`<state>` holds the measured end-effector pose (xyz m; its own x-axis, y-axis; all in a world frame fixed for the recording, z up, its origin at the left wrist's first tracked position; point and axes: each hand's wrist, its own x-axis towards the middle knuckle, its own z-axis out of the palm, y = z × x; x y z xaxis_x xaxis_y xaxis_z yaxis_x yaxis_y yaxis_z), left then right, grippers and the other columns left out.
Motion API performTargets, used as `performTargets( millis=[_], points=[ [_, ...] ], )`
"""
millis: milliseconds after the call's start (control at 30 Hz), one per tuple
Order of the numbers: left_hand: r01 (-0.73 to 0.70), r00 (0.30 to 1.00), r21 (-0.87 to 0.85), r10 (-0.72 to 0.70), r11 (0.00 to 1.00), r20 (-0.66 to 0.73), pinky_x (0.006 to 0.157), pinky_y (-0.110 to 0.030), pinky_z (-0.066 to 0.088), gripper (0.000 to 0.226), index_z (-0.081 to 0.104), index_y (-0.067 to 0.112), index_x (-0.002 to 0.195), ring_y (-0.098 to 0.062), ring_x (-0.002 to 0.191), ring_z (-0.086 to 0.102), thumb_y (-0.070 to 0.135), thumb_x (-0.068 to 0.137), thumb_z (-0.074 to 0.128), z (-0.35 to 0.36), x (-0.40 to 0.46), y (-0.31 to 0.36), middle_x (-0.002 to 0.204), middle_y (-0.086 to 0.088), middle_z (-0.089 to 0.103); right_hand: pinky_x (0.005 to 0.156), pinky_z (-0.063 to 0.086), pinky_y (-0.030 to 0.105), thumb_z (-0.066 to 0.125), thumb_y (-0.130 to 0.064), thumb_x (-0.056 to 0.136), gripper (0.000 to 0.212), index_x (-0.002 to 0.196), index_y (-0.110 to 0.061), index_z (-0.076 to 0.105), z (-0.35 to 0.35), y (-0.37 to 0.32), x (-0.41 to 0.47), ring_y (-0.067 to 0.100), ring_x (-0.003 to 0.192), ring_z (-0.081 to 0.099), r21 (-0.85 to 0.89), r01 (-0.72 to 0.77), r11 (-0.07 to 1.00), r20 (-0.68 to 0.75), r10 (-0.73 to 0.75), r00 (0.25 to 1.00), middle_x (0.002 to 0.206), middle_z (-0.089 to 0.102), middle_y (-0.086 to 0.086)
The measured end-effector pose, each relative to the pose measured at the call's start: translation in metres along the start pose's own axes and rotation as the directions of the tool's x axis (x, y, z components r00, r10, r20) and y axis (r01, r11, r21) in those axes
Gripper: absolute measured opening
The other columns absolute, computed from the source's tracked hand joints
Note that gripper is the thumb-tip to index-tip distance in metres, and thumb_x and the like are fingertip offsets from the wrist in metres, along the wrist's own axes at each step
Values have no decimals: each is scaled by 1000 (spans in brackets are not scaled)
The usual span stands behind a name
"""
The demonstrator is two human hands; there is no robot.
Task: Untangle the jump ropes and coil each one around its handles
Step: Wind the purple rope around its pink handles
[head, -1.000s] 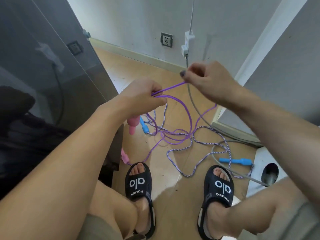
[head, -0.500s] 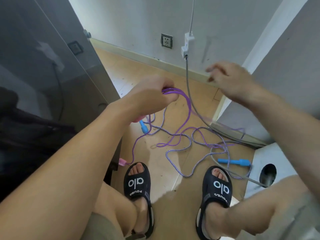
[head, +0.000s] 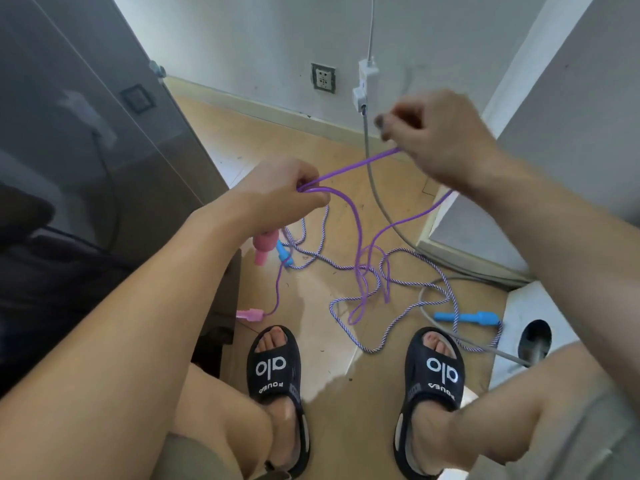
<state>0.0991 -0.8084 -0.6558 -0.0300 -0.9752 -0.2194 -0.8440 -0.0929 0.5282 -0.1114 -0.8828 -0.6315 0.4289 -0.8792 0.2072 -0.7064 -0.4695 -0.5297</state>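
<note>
Purple rope (head: 360, 237): several strands bunched in left hand (head: 277, 194), one strand running taut toward 2 o'clock into right hand (head: 436, 140). Left hand curled around the bunch and around a pink handle (head: 264, 247), whose lower end sticks out below the fist. Right hand pinches the strand between thumb and fingers, raised above and to the right of left hand; rope leaves that hand again and drops toward 7 o'clock to the floor (head: 332, 368). Loose purple loops hang down mid-frame and cross the striped rope (head: 349, 327) there, tangled together on the floor. Second pink handle (head: 250, 314) lies on the floor at 9 o'clock of the tangle, just beside the left sandal (head: 275, 367), purple rope rising from it toward the left hand.

Striped rope spreads in wide loops over the floor between both feet. One blue handle (head: 465, 317) lies at 3 o'clock of the tangle, near the right sandal (head: 438, 370). Other blue handle (head: 284, 255) just beside the held pink handle, at floor level; touching or not, cannot tell.

Grey cable (head: 377, 199) runs from a wall plug (head: 362, 88) down across the floor, passing behind the taut strand. Wall socket (head: 323, 77) at 12 o'clock. Dark glossy panel (head: 86, 126) along the left.
</note>
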Motion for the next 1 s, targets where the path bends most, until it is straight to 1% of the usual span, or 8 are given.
performTargets(
  millis=[100, 233, 333, 467, 633, 800, 900, 1000],
  points=[
    [43, 998, 34, -41, 998, -51, 52, -27, 35, 35, 51, 6, 71, -20, 53, 38, 33, 91, 62, -3, -1, -9, 59, -1, 41, 69, 47, 38, 51, -40, 94, 38, 89, -7, 70, -28, 42, 3, 36, 78, 58, -169, -226, 959, -172, 198, 965, 80, 66, 17],
    [48, 995, 8, -47, 999, -85, 52, -28, 29, 36, 48, 5, 71, -16, 52, 33, 31, 91, 63, -6, -5, -12, 59, 0, 38, 75, 48, 41, 44, -34, 98, 36, 95, -6, 66, -35, 76, -9, 41, 86, 57, -329, -452, 829, -194, 409, 892, 96, 65, 23],
    [-37, 992, -57, 29, 998, -126, 52, -26, 31, 35, 47, 5, 71, -11, 49, 32, 29, 92, 61, -4, -4, 6, 58, 3, 36, 89, 43, 31, 39, -31, 103, 32, 122, -20, 62, -1, 41, -12, 32, 112, 59, -43, -311, 949, 89, 314, 945, 121, 66, 10],
    [-137, 980, -31, 131, 990, -148, 46, -18, 28, 34, 45, 13, 64, -7, 48, 34, 24, 89, 64, 0, -5, 20, 54, 4, 34, 81, 50, 39, 36, -36, 106, 31, 90, -21, 58, 31, -19, -23, 10, 71, 60, 295, -113, 949, 363, -2, 932, 76, 64, -8],
    [-101, 988, -85, 90, 991, -123, 46, -22, 25, 46, 47, 9, 67, -10, 46, 32, 45, 90, 66, 3, -1, 14, 51, 7, 33, 51, 28, 24, 50, -41, 101, 40, 71, -15, 59, 24, -21, -18, 7, 51, 36, 207, 19, 978, 223, -66, 973, 49, 41, -11],
    [-70, 994, -50, 66, 996, -85, 52, -28, 31, 40, 52, 4, 76, -12, 49, 36, 39, 93, 62, 2, 3, 7, 60, -1, 42, 65, 57, 34, 66, -28, 94, 10, 88, -19, 64, 16, -18, -15, 18, 63, 64, 381, -32, 924, 191, -45, 981, 70, 64, -2],
    [-39, 998, -55, 36, 998, -59, 48, -23, 31, 38, 55, 5, 79, -7, 44, 37, 39, 94, 62, 3, 3, 4, 59, 1, 38, 56, 51, 27, 64, -24, 95, 7, 91, -20, 61, 9, -7, -10, 3, 55, 53, 388, -68, 919, 97, 32, 995, 71, 58, -5],
    [22, 999, -84, -25, 996, -26, 52, -28, 39, 40, 58, 1, 88, -16, 52, 54, 40, 95, 61, 3, 3, -6, 65, -5, 46, 66, 44, 25, 60, -25, 93, 6, 93, -20, 63, -12, 20, 1, 4, 69, 54, 304, -140, 942, -169, 198, 965, 81, 61, -7]
  ],
)
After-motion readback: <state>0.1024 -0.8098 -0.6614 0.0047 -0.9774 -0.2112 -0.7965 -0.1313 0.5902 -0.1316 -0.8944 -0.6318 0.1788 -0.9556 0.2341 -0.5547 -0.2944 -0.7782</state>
